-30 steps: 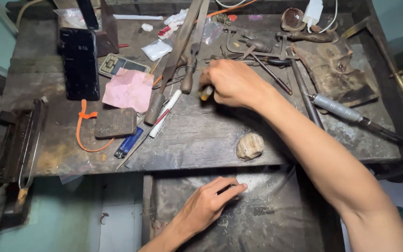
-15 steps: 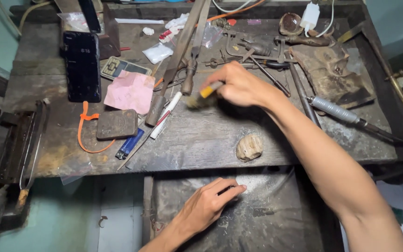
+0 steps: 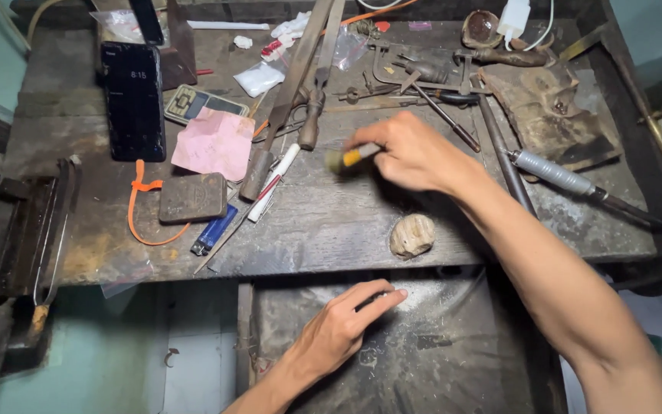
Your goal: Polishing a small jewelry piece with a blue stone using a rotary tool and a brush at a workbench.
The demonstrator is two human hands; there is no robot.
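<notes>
- Our right hand (image 3: 415, 157) is closed around a small brush (image 3: 350, 158) with a yellow handle. It is held low over the bench so that the bristle end, blurred, points left across the dark worktop (image 3: 331, 222), where bristles can sweep the surface.
- Our left hand (image 3: 342, 330) lies flat and palm down on the lower tray (image 3: 438, 360), fingers loosely extended and holding nothing. It seems placed there to steady us; the tray sits under the bench edge, where pale dust has gathered on its surface.
- Just below the brush hand, near the front edge of the worktop, rests a pale lumpy stone-like piece (image 3: 412, 234), apart from both hands.
- Left of the brush lie a white pen-like stick (image 3: 273, 182) and a long flat file (image 3: 285, 100), angled toward us, handles within reach.
- Further left sit a pink paper (image 3: 216, 143), a brown flat block (image 3: 192, 198) with an orange cord (image 3: 141, 207) looped around it, and a blue lighter (image 3: 214, 230).
- A black phone (image 3: 133, 100) lies at the far left.
- On the right, a grey-handled tool (image 3: 553, 170) on a cable lies parked clear of the brushing area.
</notes>
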